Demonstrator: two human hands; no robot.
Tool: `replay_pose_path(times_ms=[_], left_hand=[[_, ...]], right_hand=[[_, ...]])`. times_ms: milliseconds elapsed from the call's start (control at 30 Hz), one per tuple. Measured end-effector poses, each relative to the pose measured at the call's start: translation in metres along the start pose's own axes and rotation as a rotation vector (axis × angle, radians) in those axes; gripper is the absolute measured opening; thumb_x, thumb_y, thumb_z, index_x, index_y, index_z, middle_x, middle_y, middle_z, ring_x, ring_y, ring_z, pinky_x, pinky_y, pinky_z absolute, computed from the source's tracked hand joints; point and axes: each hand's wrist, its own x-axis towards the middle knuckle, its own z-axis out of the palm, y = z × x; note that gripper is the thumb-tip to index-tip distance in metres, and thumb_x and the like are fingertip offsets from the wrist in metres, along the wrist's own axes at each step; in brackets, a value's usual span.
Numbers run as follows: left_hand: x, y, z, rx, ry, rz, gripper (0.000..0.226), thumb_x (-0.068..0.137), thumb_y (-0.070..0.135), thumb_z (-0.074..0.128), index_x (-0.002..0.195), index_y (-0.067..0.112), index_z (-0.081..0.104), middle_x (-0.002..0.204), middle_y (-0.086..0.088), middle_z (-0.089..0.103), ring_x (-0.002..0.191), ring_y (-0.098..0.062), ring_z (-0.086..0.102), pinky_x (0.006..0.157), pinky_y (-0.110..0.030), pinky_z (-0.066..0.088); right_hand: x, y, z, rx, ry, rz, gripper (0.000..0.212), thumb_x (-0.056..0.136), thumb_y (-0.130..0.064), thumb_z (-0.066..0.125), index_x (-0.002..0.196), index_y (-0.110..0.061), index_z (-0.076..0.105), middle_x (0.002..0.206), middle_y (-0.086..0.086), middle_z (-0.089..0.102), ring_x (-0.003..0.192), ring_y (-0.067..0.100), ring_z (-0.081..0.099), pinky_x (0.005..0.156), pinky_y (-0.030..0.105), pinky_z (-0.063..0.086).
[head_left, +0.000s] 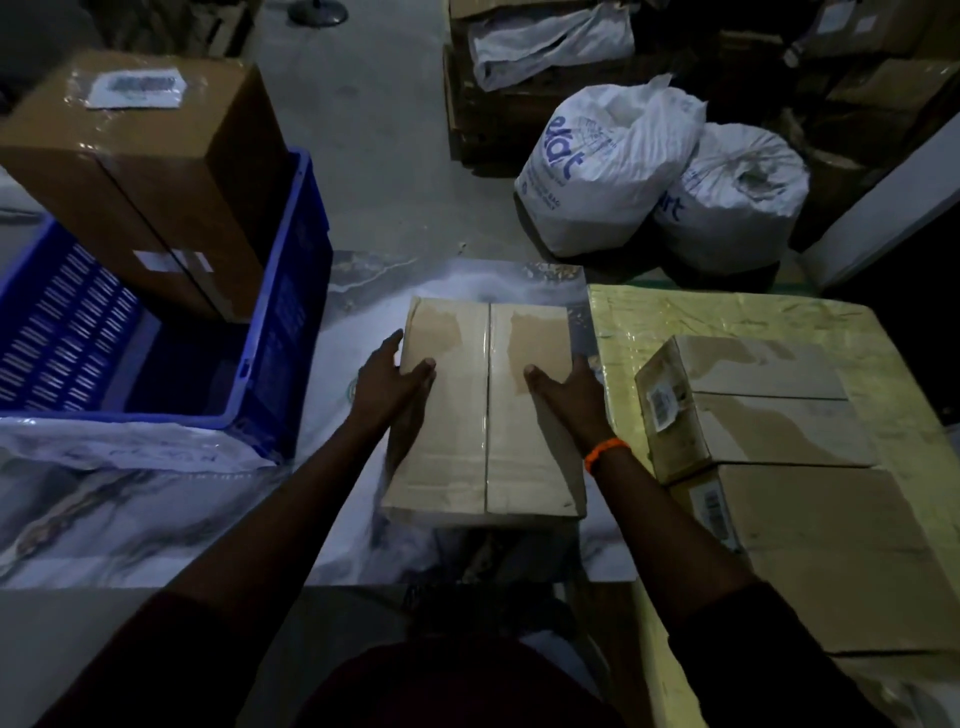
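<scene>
A taped brown cardboard box lies on the marble-patterned table in the middle of the view, its tape seam running away from me. My left hand grips its left edge, thumb on top and fingers down the side. My right hand, with an orange band at the wrist, grips the right edge the same way. The light is dim.
A blue plastic crate at the left holds a large tilted cardboard box. Two cardboard boxes sit on a yellow wrapped package at the right. Two white sacks and more cartons stand on the floor beyond.
</scene>
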Motion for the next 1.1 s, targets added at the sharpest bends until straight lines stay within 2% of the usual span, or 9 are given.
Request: replay_pose_path(times_ms=[133,267,400,500,600,733,900,1033,1100], left_hand=[[0.023,0.014,-0.001,0.006,-0.089,-0.021,0.070,0.081,0.055,0.069,0.139,0.018,0.057,0.130,-0.009,0.067,0.116,-0.030,0.064,0.100,-0.048,0.053],[0.018,0.012,-0.004,-0.060,-0.061,0.006,0.063,0.086,0.042,0.075,0.142,0.021,0.057,0.129,-0.006,0.068,0.111,-0.026,0.066,0.094,-0.047,0.058],[0.010,0.021,-0.008,-0.135,-0.002,0.098,0.057,0.090,0.033,0.075,0.143,0.027,0.056,0.132,0.001,0.067,0.111,-0.014,0.064,0.091,-0.034,0.055],[0.006,0.037,-0.014,-0.251,0.051,0.181,0.060,0.090,0.023,0.076,0.146,0.026,0.053,0.138,0.006,0.062,0.117,-0.004,0.061,0.094,-0.027,0.054],[0.000,0.055,-0.023,-0.354,0.092,0.245,0.061,0.089,0.030,0.079,0.142,0.027,0.050,0.138,0.011,0.059,0.124,0.000,0.056,0.097,-0.026,0.054],[-0.024,0.068,-0.028,-0.499,0.116,0.217,0.066,0.081,0.063,0.075,0.130,0.022,0.056,0.130,0.008,0.063,0.118,-0.009,0.063,0.096,-0.035,0.058],[-0.053,0.058,-0.022,-0.508,0.118,0.131,0.069,0.074,0.086,0.060,0.112,0.029,0.061,0.119,0.014,0.065,0.113,-0.007,0.063,0.101,-0.051,0.054],[-0.071,0.058,-0.013,-0.471,0.089,0.135,0.061,0.080,0.077,0.063,0.111,0.026,0.062,0.115,0.012,0.067,0.109,-0.005,0.065,0.097,-0.043,0.057],[-0.077,0.062,-0.009,-0.436,0.082,0.150,0.052,0.086,0.065,0.066,0.113,0.021,0.062,0.114,0.009,0.067,0.105,-0.005,0.066,0.091,-0.035,0.058]], right_hand=[[0.021,-0.010,0.004,-0.004,0.027,0.037,0.049,0.091,-0.020,0.078,0.131,0.000,0.059,0.120,0.011,0.067,0.103,0.018,0.061,0.068,0.000,0.040],[0.015,-0.008,0.009,0.034,0.055,0.038,0.060,0.087,-0.033,0.080,0.136,-0.007,0.057,0.128,0.011,0.068,0.116,0.026,0.065,0.096,0.033,0.054],[0.006,-0.024,0.003,0.091,0.127,-0.021,0.053,0.089,-0.030,0.080,0.134,-0.010,0.059,0.123,0.007,0.070,0.107,0.020,0.066,0.088,0.027,0.052],[0.003,-0.044,-0.007,0.128,0.204,-0.064,0.056,0.089,-0.036,0.079,0.135,-0.012,0.058,0.125,0.007,0.069,0.107,0.021,0.066,0.092,0.035,0.056],[0.001,-0.059,-0.020,0.170,0.282,-0.122,0.059,0.089,-0.047,0.076,0.135,-0.014,0.060,0.128,0.004,0.069,0.114,0.020,0.065,0.096,0.041,0.056],[-0.019,-0.061,-0.031,0.249,0.347,-0.157,0.065,0.086,-0.073,0.061,0.129,-0.025,0.062,0.126,-0.001,0.066,0.115,0.017,0.063,0.097,0.046,0.055],[-0.054,-0.039,-0.036,0.263,0.398,-0.224,0.051,0.092,-0.074,0.046,0.114,-0.030,0.058,0.118,0.007,0.062,0.110,0.018,0.060,0.091,0.029,0.048],[-0.076,-0.024,-0.039,0.305,0.446,-0.144,0.046,0.095,-0.071,0.041,0.108,-0.029,0.054,0.103,0.008,0.060,0.094,0.014,0.057,0.084,0.033,0.046],[-0.084,-0.019,-0.044,0.316,0.446,-0.091,0.049,0.096,-0.072,0.041,0.118,-0.030,0.052,0.103,-0.002,0.059,0.095,-0.005,0.057,0.087,0.023,0.045]])
